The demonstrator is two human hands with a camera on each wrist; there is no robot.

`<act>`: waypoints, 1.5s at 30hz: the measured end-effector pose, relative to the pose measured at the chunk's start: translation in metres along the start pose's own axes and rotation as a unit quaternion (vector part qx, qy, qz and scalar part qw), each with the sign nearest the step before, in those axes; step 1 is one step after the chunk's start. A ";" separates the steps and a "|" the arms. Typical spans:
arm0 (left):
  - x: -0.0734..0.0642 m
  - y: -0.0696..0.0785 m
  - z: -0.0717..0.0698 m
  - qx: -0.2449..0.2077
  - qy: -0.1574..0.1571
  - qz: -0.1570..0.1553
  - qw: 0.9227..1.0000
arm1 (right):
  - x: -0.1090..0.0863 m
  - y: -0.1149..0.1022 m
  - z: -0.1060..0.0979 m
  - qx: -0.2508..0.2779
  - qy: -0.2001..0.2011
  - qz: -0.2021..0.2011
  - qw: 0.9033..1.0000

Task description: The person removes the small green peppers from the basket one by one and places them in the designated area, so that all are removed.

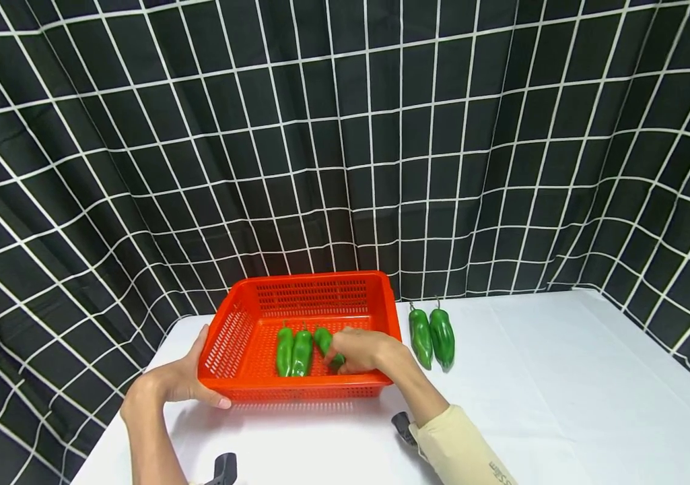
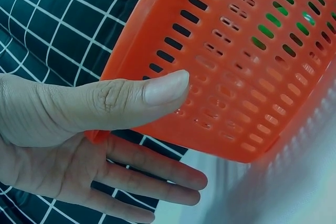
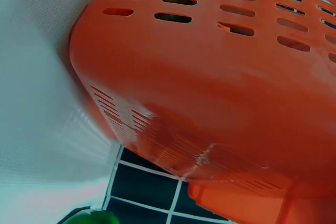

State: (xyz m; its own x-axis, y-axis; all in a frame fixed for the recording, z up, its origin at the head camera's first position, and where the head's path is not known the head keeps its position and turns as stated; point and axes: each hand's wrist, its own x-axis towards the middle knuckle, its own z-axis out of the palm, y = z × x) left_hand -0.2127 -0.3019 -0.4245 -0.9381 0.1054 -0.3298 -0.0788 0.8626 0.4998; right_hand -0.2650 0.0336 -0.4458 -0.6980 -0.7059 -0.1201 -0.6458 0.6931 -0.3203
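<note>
An orange-red perforated plastic basket (image 1: 296, 387) stands on the white tabletop. My left hand (image 1: 184, 377) rests on its near left corner. In the left wrist view the thumb (image 2: 163, 90) lies against the slotted wall while the other fingers stretch out straight past the corner. My right hand (image 1: 353, 350) reaches over the near right rim, its fingers curled round a green pepper (image 1: 323, 339) low in the basket. Left of that lie two more green peppers, one slimmer (image 1: 284, 351) and one wider (image 1: 302, 353). The right wrist view shows basket wall and no hand.
Two green peppers, a lighter one (image 1: 421, 338) and a darker one (image 1: 442, 337), lie side by side on the white tabletop (image 1: 538, 377) right of the basket. A black curtain with a white grid (image 1: 320, 155) hangs close behind the basket.
</note>
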 end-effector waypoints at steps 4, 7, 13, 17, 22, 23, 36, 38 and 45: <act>0.000 0.000 0.000 0.006 0.000 0.004 1.000 | -0.001 0.001 0.000 -0.002 0.007 0.006 1.000; 0.002 -0.001 0.000 0.006 0.000 0.006 1.000 | -0.001 0.001 -0.001 0.001 0.010 0.007 1.000; 0.002 -0.001 0.001 0.000 -0.002 0.000 1.000 | -0.004 0.001 -0.006 0.015 0.018 0.008 1.000; 0.001 0.000 0.001 0.002 -0.002 0.002 1.000 | -0.009 0.001 -0.013 0.022 0.032 0.006 0.999; 0.000 -0.001 0.002 0.003 0.000 -0.001 1.000 | -0.019 0.002 -0.024 0.009 0.057 -0.006 0.998; 0.000 -0.001 0.002 0.001 0.001 -0.001 1.000 | -0.022 0.003 -0.027 0.008 0.063 -0.010 0.998; 0.000 -0.002 0.001 -0.002 0.003 0.003 1.000 | -0.041 0.013 -0.048 0.019 0.092 -0.032 0.995; 0.000 -0.003 0.002 0.001 0.004 -0.002 1.000 | -0.043 0.014 -0.050 0.022 0.094 -0.029 0.995; 0.001 -0.003 0.001 -0.001 -0.004 0.007 1.000 | -0.058 0.019 -0.060 0.032 0.109 -0.004 0.994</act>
State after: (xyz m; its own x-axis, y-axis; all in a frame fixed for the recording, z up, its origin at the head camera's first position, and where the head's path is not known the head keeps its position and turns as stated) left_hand -0.2133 -0.3037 -0.4267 -0.9361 0.1218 -0.3300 -0.0667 0.8597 0.5064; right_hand -0.2549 0.0965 -0.3880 -0.7483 -0.6577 0.0859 -0.6348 0.6726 -0.3804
